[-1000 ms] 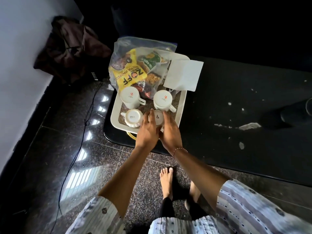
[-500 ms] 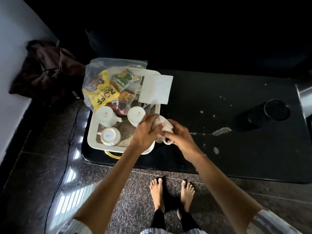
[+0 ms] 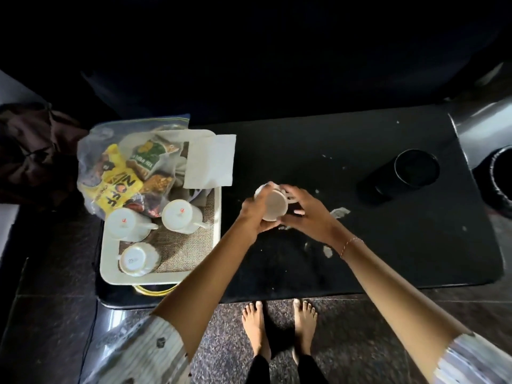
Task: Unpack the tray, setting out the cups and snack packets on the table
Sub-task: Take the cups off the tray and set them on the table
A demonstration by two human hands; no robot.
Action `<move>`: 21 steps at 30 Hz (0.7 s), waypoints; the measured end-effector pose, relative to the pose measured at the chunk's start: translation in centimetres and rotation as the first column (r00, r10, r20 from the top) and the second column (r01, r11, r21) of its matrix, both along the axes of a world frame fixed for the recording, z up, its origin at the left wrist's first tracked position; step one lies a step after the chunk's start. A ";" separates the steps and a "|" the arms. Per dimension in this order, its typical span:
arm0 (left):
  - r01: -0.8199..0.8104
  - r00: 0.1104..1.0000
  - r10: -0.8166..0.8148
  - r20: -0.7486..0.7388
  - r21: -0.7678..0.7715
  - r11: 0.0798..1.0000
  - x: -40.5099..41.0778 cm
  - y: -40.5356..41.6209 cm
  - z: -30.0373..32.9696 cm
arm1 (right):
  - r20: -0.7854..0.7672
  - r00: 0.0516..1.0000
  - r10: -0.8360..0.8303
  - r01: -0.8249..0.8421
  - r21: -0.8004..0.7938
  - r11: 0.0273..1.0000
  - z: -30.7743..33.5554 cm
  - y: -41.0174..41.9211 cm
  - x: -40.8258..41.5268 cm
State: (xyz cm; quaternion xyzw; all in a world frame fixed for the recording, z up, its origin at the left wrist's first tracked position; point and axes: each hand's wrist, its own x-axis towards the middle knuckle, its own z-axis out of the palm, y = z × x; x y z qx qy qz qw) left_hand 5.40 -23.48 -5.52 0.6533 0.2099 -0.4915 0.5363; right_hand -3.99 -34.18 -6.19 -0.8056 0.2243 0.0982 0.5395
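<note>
Head view, looking straight down. A black table (image 3: 374,217) fills the middle of the frame, its top flecked with pale spots and scraps.

Centre of frame: both hands meet around one white cup (image 3: 274,207) above the bare table top, right of the tray. The left hand (image 3: 253,214) wraps the cup's left side, fingers closed on it. The right hand (image 3: 307,212) closes on the right side, near the handle. Whether the cup's base touches the table cannot be told. A thin bracelet (image 3: 350,245) sits on the right wrist.

Left of frame: a cream tray (image 3: 110,270) with a woven mat liner sits on the table's left end. Three white cups stand upside down in it: one at the tray's left (image 3: 126,224), one just right of it (image 3: 180,216), one nearer the bottom edge (image 3: 137,259). The upper half of the tray holds a clear plastic bag (image 3: 91,145) of snack packets; a yellow packet (image 3: 117,187) and a green packet (image 3: 148,159) show through. A white napkin (image 3: 212,162) lies over the tray's upper right corner, overhanging the table.

Right of frame: a black tumbler (image 3: 399,176) stands on the table, well apart from the hands.

Bottom of frame: bare feet (image 3: 279,328) on a dark speckled floor, striped sleeves at both lower corners.
</note>
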 end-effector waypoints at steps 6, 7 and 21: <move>0.244 0.965 -0.256 0.056 0.168 0.955 2.0 -1.6 -0.7 | 0.056 0.998 0.018 0.002 -0.330 0.944 -1.7 -0.7 1.3; 0.234 0.962 -0.253 0.102 0.168 0.958 2.3 -1.8 -0.8 | 0.075 0.997 -0.013 0.035 -0.306 0.952 -1.9 -0.9 1.7; -0.180 0.902 0.129 0.412 0.088 0.980 1.8 -0.6 -4.1 | 0.072 0.993 -0.096 0.108 -0.181 0.977 -3.7 -2.3 4.4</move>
